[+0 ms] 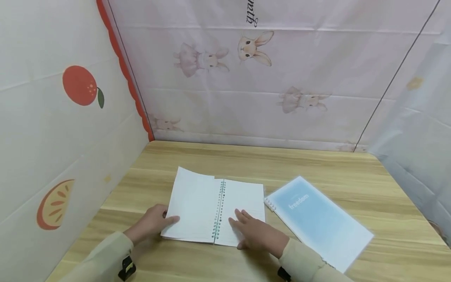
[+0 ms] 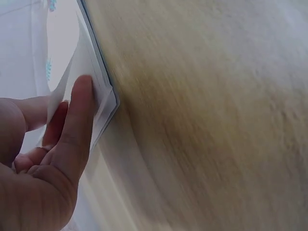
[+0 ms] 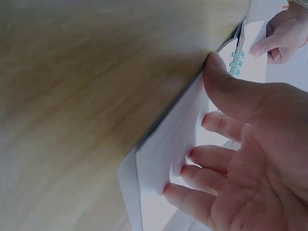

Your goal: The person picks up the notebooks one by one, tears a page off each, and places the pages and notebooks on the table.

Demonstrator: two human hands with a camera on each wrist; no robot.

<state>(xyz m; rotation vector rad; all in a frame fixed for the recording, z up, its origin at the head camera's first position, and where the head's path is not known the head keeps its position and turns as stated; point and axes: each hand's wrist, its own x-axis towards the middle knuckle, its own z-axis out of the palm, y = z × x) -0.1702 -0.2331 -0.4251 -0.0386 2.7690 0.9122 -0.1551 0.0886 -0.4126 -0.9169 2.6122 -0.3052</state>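
Observation:
An open spiral notebook (image 1: pixel 195 207) with white pages and green coil rings lies in front of me. At its left edge my left hand (image 1: pixel 154 222) pinches a page (image 2: pixel 72 72), the thumb on top and the fingers beneath; in the left wrist view that page stands slightly lifted from those under it. On the right-hand page (image 1: pixel 243 194) rest the spread fingertips of my right hand (image 1: pixel 256 232). The right wrist view shows those fingers (image 3: pixel 207 179) touching the paper, with the thumb at the notebook's near edge.
A second spiral notebook, with a blue-and-white cover (image 1: pixel 317 219) marked "freedom", lies closed and angled at the right, partly under my right sleeve (image 1: pixel 306 262). The wooden table (image 1: pixel 225 154) meets printed sheets (image 1: pixel 218 117) at the back and sides.

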